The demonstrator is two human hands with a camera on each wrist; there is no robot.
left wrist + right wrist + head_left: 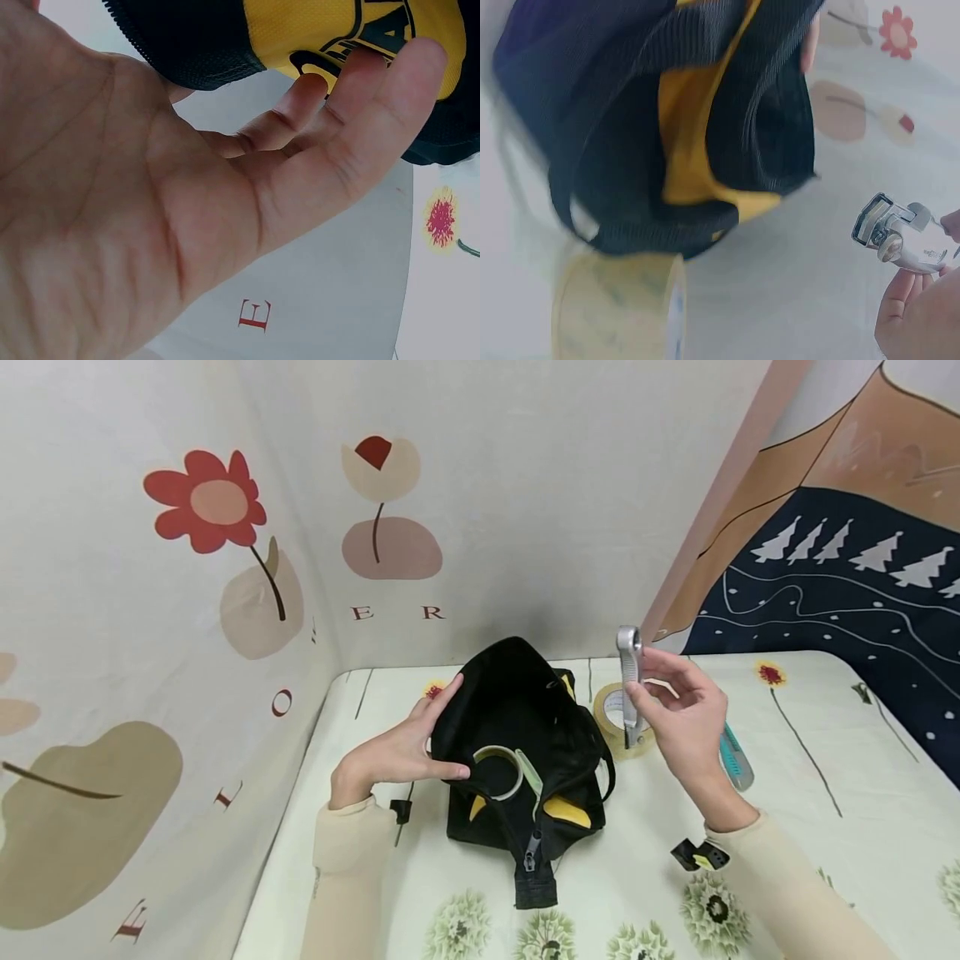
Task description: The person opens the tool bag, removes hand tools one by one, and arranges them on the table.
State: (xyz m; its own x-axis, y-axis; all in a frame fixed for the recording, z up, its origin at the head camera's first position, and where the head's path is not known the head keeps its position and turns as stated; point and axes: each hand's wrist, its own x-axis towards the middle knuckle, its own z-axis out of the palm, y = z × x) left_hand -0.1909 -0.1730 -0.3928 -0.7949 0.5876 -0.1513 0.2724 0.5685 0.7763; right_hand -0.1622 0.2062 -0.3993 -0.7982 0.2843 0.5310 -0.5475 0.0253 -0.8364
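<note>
Left grip (210,187) holds bag (480,828); its camera alone reveals lettering (391,36).

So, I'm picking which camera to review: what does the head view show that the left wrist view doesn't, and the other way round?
Only the head view shows the right hand holding a silver metal tool, the tape roll, the teal cutter and the pale ring inside the black bag.

Only the left wrist view shows black lettering on the bag's yellow panel.

Both show the left hand holding the bag and a printed letter E.
</note>
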